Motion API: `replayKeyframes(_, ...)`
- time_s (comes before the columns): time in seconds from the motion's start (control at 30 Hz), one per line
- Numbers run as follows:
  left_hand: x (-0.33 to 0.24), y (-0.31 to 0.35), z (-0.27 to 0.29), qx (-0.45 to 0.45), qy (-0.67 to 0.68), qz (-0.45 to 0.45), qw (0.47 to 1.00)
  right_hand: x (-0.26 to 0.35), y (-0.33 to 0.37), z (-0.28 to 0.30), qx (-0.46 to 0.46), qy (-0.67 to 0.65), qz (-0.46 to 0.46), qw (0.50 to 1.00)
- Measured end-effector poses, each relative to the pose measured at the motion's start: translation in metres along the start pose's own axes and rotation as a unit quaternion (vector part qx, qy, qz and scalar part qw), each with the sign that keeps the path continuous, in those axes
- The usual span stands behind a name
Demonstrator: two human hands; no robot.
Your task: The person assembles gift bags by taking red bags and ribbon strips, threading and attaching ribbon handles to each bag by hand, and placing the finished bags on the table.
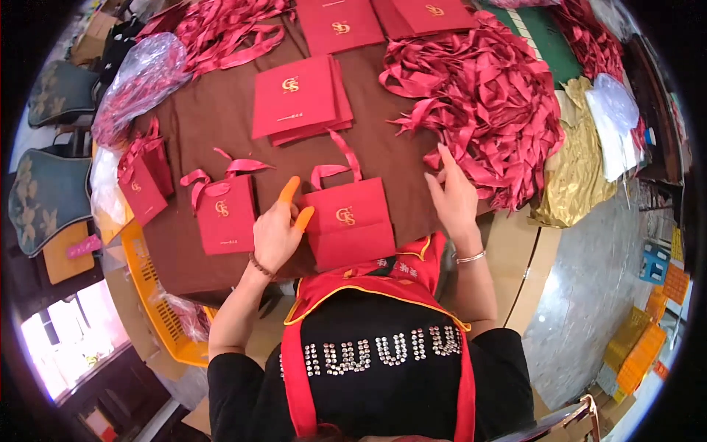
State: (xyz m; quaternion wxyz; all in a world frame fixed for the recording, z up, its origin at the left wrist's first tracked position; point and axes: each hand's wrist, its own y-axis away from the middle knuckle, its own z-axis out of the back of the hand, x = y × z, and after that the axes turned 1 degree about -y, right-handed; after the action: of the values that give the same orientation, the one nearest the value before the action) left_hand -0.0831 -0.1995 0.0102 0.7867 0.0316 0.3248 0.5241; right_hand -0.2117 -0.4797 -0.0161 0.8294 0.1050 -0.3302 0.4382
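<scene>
A small red paper bag (350, 247) with gold print lies on the table edge in front of me, one red ribbon handle (345, 169) looping up from its top. At its left edge is my left hand (274, 237), orange finger covers on thumb and forefinger; these two are apart, the thumb overlapping the bag's edge. Whether it touches the bag I cannot tell. My right hand (454, 199) is raised right of the bag, fingers apart and nothing in it, beside a large heap of red ribbons (486, 103). Another ribboned bag (224, 221) lies left of my left hand.
Flat red bags (294, 99) are stacked mid-table on the brown cloth (213, 110), with more (342, 29) behind. A further ribboned bag (143, 184) stands far left. Gold wrapping (578, 166) hangs at the right edge. A yellow crate (151, 295) is below left, near chairs (51, 191).
</scene>
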Motion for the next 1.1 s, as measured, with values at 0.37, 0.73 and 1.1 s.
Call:
replayKeyframes(0.37, -0.059, 0.025, -0.031, 0.207, 0.567, -0.057, 0.795, 0.086, 0.042, 0.015, 0.135, -0.235, 0.162, 0.949)
replayKeyframes(0.73, -0.037, 0.006, -0.019, 0.16, 0.806, 0.052, 0.567, 0.094, 0.055, -0.008, 0.192, -0.254, 0.142, 0.937)
replayKeyframes(1.1, -0.007, -0.006, 0.013, 0.092, 0.888, -0.034, 0.449, 0.091, 0.068, -0.027, 0.275, -0.167, 0.223, 0.92)
